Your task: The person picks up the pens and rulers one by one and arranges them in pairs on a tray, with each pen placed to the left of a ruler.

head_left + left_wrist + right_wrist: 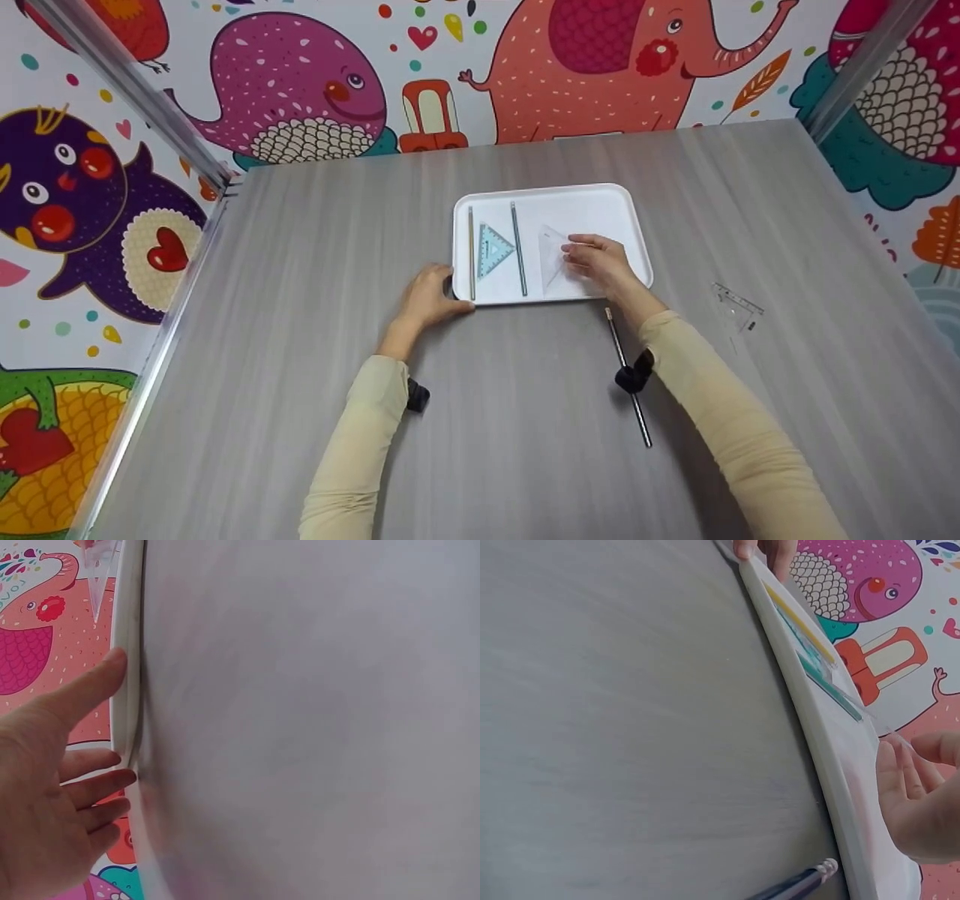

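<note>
My right hand [600, 262] pinches a clear set square [552, 259] between thumb and fingertips, over the right half of a white tray [555, 193]. In the right wrist view the set square's thin edge [891, 729] shows, tilted above the tray. At the tray's near left corner, my left hand [429, 296] holds the rim, thumb along the front and fingers at the left side. On the tray lie a yellow pencil [472, 255], a light-blue set square [493, 251] and a dark green pencil [519, 251], side by side.
A dark pencil [640, 420] lies on the grey table [262, 337] in front of the tray, partly behind the right wrist camera [630, 379]. Another clear set square [739, 306] lies to the right. Cartoon-printed walls [450, 45] stand behind and at the sides.
</note>
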Demonstrator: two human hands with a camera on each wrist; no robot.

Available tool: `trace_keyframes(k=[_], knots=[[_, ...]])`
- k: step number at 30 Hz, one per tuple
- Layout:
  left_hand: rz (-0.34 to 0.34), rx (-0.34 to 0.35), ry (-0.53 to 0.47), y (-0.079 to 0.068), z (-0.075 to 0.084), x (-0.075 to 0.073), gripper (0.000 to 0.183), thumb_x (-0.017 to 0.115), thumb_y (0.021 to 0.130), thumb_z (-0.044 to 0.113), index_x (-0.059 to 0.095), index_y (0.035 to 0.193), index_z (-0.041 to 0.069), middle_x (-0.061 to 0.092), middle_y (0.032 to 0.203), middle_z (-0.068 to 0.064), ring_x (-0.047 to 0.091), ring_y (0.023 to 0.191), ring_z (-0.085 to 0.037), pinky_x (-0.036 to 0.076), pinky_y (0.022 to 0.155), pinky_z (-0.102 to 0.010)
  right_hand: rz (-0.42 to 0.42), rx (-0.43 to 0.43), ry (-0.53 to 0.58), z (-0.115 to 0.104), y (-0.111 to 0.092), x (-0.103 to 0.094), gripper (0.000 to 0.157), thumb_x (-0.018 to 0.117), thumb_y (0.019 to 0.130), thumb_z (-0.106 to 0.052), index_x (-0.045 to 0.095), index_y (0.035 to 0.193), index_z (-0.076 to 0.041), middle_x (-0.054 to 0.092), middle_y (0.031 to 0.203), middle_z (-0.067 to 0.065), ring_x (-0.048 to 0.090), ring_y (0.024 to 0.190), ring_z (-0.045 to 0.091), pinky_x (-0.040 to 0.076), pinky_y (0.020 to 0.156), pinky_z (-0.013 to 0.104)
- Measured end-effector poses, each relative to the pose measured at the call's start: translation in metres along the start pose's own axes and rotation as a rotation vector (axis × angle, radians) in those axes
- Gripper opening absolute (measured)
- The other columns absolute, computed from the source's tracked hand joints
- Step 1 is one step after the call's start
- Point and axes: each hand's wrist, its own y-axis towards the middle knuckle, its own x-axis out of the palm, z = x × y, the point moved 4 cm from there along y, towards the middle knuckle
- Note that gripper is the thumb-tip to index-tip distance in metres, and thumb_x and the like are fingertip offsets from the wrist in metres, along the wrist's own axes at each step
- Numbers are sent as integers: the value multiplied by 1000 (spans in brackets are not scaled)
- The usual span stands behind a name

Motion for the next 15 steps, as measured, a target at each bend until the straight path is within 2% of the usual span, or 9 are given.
trace_keyframes(k=[6, 15], knots=[[12, -4, -8, 0, 0, 1, 61, 80, 65, 31, 60, 114, 0, 58, 112, -15, 51, 106, -27, 40, 95, -38, 7, -23, 14, -1, 6, 0, 42, 52, 88, 3, 41, 127, 13, 66, 72, -3, 63, 67, 8, 52, 63, 19], [14, 8, -15, -1, 2, -1, 63, 80, 65, 30, 59, 115, -1, 58, 113, -16, 52, 107, -28, 40, 95, -37, 72, -38, -31, 2, 14, 2, 39, 56, 86, 1, 47, 122, 11, 65, 70, -3, 63, 66, 7, 53, 60, 18]])
